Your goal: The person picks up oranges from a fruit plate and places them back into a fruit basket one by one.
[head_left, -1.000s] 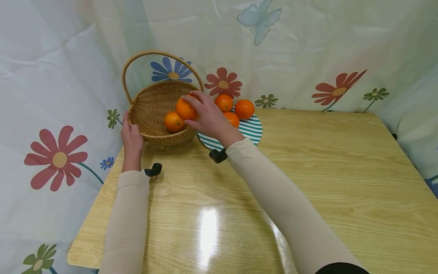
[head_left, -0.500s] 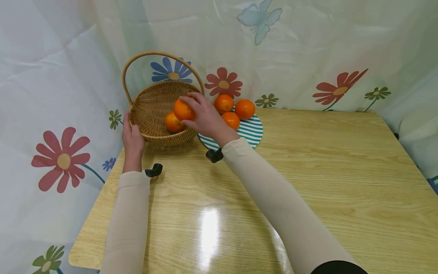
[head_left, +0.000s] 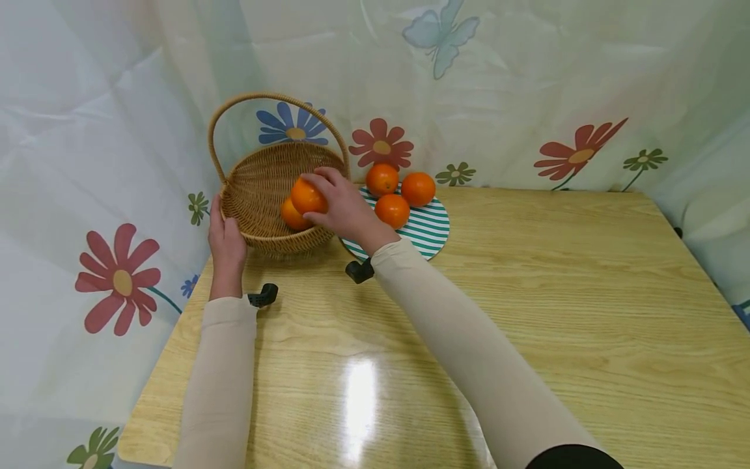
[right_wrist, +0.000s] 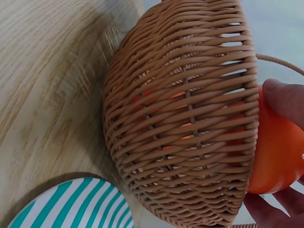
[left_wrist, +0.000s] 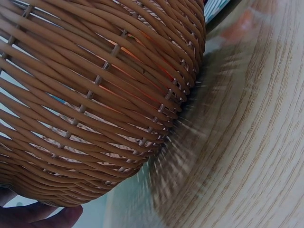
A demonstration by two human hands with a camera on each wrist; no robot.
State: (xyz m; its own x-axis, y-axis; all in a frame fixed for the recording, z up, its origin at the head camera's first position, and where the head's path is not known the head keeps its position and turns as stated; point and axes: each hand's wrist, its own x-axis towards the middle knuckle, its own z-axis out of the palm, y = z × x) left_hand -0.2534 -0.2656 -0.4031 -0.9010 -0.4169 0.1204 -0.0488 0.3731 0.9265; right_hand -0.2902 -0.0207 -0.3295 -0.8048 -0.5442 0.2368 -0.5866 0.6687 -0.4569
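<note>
A wicker basket [head_left: 258, 189] with an arched handle stands at the table's back left. My left hand [head_left: 228, 251] grips its left rim; in the left wrist view fingertips [left_wrist: 61, 216] show at the rim. My right hand [head_left: 347, 210] holds an orange [head_left: 307, 195] over the basket's right part, just inside the rim. Below and partly behind it, another orange [head_left: 291, 215] lies in the basket. In the right wrist view, thumb and fingers spread round the held orange [right_wrist: 280, 147], whose left side is behind the wicker.
Right of the basket lies a round green-and-white striped plate [head_left: 430, 228] bearing three oranges [head_left: 392, 211]. The wooden table [head_left: 527, 293] stretches to the right and front. A flower-printed curtain [head_left: 498, 85] hangs behind and at the left.
My right hand has moved slightly left and down with its orange, deeper into the basket and closer to the orange lying there. The left hand stays on the rim.
</note>
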